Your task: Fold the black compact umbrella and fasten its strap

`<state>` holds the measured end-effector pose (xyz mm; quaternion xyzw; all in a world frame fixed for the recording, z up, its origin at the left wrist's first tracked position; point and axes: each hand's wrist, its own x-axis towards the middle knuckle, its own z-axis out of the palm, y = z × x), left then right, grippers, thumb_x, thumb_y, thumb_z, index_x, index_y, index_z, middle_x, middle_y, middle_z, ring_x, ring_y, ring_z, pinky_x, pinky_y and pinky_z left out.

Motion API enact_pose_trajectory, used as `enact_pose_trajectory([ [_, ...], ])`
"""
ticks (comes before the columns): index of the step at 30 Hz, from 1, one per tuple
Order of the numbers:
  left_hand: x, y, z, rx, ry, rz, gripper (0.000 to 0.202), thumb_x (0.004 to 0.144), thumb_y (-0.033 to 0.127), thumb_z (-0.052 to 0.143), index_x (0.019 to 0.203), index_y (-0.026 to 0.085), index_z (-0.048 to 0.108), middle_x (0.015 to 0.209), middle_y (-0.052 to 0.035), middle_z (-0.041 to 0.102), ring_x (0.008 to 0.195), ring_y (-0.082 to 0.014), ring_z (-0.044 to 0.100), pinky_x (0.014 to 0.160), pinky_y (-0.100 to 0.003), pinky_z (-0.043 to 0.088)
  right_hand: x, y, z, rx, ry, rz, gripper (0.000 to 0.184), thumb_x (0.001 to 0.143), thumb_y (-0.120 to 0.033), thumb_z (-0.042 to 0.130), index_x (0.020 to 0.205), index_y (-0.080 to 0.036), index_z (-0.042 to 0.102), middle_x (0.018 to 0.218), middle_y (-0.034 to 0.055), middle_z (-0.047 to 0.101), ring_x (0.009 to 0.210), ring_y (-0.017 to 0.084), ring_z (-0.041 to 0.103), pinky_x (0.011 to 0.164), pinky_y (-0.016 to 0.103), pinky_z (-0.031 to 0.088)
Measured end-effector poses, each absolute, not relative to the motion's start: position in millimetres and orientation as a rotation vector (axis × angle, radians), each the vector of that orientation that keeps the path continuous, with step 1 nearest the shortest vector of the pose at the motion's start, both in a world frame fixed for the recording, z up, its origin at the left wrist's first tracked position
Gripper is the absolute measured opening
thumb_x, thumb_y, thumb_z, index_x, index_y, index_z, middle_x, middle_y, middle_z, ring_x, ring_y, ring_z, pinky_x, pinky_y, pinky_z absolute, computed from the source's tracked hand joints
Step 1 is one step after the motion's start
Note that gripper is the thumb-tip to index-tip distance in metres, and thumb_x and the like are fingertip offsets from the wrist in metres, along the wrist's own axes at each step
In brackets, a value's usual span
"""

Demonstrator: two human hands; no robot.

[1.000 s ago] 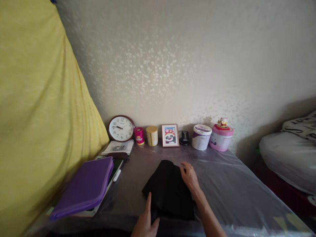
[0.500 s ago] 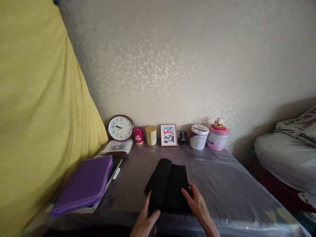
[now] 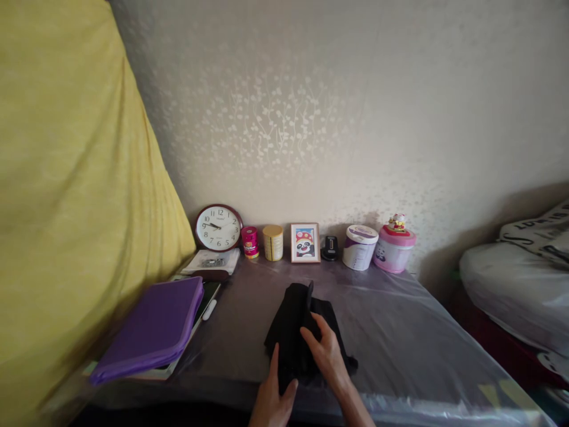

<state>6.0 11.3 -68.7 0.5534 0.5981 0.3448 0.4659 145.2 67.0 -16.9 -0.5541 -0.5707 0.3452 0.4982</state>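
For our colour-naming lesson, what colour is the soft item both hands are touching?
The soft item is plain black; it shows best in the head view.

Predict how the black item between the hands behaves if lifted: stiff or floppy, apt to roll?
Probably floppy: the black item bends into a raised fold at the right hand. Unlikely to roll, given its broad, uneven outline. Might droop unevenly, since its flaps look loose.

1. I'm looking into a room in a home.
2. Leafy wallpaper [image 3: 278, 118] and hanging yellow cloth [image 3: 84, 178] suggest it.
3. A clock [image 3: 219, 229] and framed panda picture [image 3: 305, 244] stand on the desk [image 3: 391, 320].
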Motion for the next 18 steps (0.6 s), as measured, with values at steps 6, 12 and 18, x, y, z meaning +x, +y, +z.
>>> enact_pose_trajectory([
  [6,6.9,12.5,-69.6,1.515,1.440,0.828,0.076,0.082,0.037,0.040,0.139,0.003,0.004,0.123,-0.0181,0.054,0.111,-0.0230,0.053,0.094,-0.031,0.039,105.5,78.2,-21.2,-1.387,-1.611,0.810,0.038,0.075,-0.027,0.049,0.111,-0.015,0.055,0.100,0.0080,0.066,0.091,0.022,0.061,0.080,0.031,0.047],
  [12,8.6,12.0,-66.2,1.531,1.517,0.738,0.076,0.079,0.031,0.043,0.140,0.004,0.007,0.123,-0.0184,0.053,0.110,-0.0243,0.054,0.090,-0.029,0.040,89.8,79.4,-22.1,-1.618,-1.892,0.587,0.039,0.076,-0.019,0.045,0.113,-0.013,0.054,0.104,0.0104,0.064,0.099,0.023,0.059,0.085,0.032,0.043],
  [18,4.6,12.9,-66.9,1.554,1.588,0.645,0.073,0.080,0.032,0.042,0.139,0.005,0.009,0.118,-0.0169,0.058,0.106,-0.0223,0.056,0.086,-0.025,0.040,85.5,80.4,-25.2,-1.641,-2.029,0.480,0.035,0.075,-0.019,0.046,0.108,-0.017,0.057,0.094,0.0066,0.066,0.091,0.020,0.060,0.079,0.028,0.043],
])
